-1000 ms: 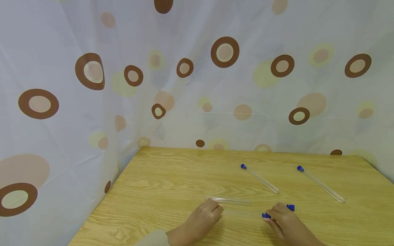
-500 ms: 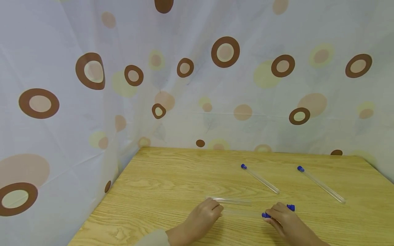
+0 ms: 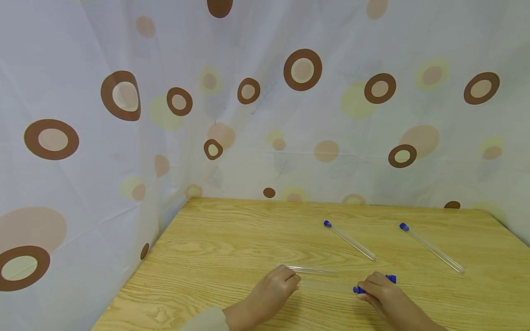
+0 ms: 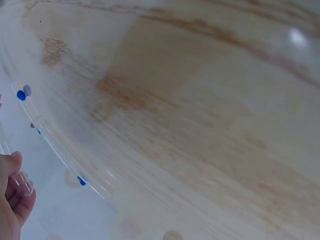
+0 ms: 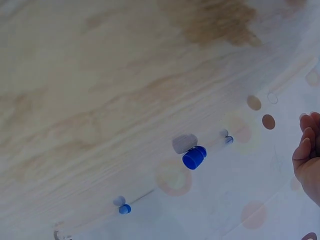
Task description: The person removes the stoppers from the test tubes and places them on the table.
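Observation:
A clear test tube (image 3: 325, 287) lies level between my two hands, low over the table. My left hand (image 3: 271, 294) grips its rounded end (image 4: 23, 184), which shows between curled fingers in the left wrist view. At the tube's other end is a blue cap (image 3: 358, 290), pinched between the thumb and fingers of my right hand (image 3: 389, 299). How deep the cap sits in the tube I cannot tell. Just beyond my left hand an uncapped test tube (image 3: 312, 270) lies on the table. A loose blue cap (image 3: 391, 278) lies behind my right hand; the right wrist view also shows it.
Two capped test tubes lie slanted farther back on the wood-grain table (image 3: 232, 239): one tube (image 3: 352, 242) near the middle, the other tube (image 3: 434, 250) to the right. A white curtain (image 3: 256, 115) with brown and yellow circles hangs along the back and left.
Both hands keep their hold and stay almost in place. The right hand's thumb and the cap it pinches have shifted very slightly.

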Motion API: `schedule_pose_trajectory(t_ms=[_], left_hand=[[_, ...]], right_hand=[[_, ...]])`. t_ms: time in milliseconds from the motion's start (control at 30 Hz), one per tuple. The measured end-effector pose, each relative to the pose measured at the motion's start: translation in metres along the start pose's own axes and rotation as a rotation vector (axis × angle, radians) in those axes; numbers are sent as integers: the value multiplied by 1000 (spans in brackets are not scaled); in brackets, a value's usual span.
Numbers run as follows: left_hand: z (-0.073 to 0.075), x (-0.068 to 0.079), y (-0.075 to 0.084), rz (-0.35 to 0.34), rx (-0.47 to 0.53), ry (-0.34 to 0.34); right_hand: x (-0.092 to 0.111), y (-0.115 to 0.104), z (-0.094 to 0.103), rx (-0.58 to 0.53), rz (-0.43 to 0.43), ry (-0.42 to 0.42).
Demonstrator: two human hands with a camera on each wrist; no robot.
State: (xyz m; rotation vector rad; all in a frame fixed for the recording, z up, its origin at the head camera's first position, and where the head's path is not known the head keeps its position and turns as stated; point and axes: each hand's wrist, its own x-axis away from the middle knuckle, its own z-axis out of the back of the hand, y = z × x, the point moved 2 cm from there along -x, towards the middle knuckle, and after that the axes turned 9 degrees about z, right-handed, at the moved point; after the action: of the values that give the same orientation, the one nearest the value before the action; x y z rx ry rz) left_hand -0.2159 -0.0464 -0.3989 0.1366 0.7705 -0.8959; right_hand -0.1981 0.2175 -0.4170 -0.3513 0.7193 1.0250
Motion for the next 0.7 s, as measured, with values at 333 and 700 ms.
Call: schedule_pose_trajectory(t_ms=[333, 700], left_hand=[[-3, 2, -2, -5, -2, 21], [-5, 1, -1, -16, -9, 42]], right_hand=[[-1, -2, 1, -32, -18, -2], [0, 1, 4, -41, -40, -1]])
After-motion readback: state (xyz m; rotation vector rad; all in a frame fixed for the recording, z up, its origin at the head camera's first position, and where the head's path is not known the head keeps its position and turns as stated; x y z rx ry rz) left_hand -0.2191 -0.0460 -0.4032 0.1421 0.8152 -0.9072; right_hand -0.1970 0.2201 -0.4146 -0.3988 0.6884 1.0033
